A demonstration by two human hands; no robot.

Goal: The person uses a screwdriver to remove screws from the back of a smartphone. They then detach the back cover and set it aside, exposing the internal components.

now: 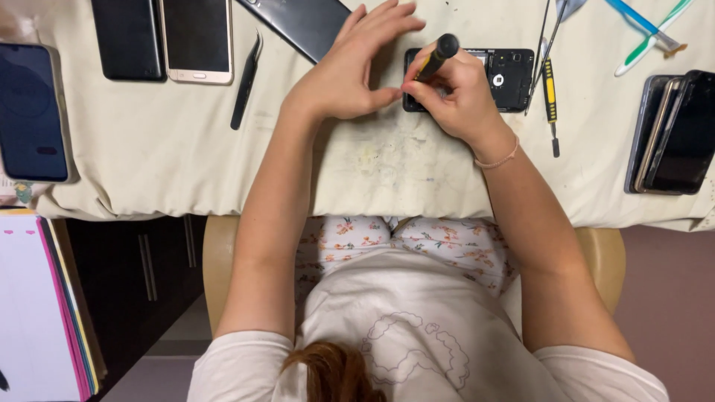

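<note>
A black phone body with its back off point(506, 74) lies on the cream cloth point(186, 164), partly hidden by both hands. My right hand point(458, 93) grips a black and yellow screwdriver point(438, 56), its tip down at the phone's left part. My left hand point(354, 63) rests beside it, fingers spread and arched, thumb touching near the screwdriver tip. It holds nothing that I can see.
Several phones lie about: a dark one point(30, 112) at far left, a black one point(128, 37) and a white one point(197, 37) at the back, a stack point(670, 130) at right. Black tweezers point(246, 82), a small yellow screwdriver point(550, 104) and plastic pry tools point(648, 30) lie nearby.
</note>
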